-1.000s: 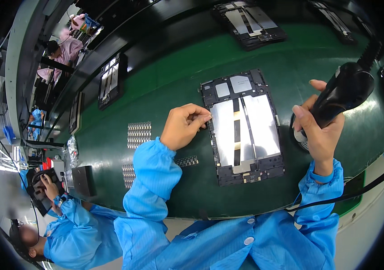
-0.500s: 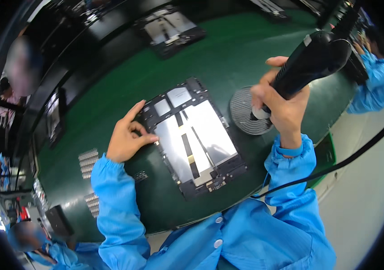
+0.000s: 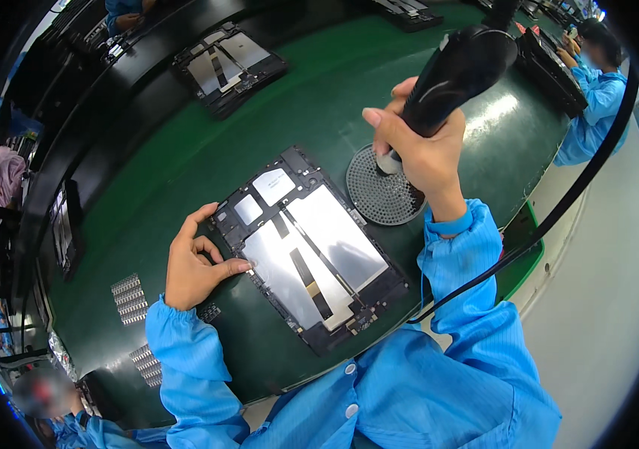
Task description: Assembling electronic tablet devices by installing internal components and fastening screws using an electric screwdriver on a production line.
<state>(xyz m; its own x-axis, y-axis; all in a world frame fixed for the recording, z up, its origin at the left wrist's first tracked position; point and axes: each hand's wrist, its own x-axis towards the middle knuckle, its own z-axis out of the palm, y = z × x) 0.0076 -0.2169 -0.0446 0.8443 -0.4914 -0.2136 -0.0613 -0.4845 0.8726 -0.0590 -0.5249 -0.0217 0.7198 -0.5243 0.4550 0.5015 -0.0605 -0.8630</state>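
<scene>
An opened tablet lies face down on the green bench, its silvery battery cells, flat cables and black frame exposed. My left hand grips its left edge, thumb at the side and fingertips by the upper-left corner. In my right hand is a black electric screwdriver, held at a slant with its pale nose pointing down. That nose is over a round grey screw tray dotted with holes, right of the tablet; its bit is hidden by my fingers.
Another opened tablet lies farther back. Strips of small parts sit left of my sleeve, and a small dark part lies beside my left wrist. A black cable crosses at right, above a green bin. A co-worker sits at far right.
The view has shifted, so bench items appear farther left. The screwdriver's nose remains at the screw tray, and my left hand stays on the tablet's edge.
</scene>
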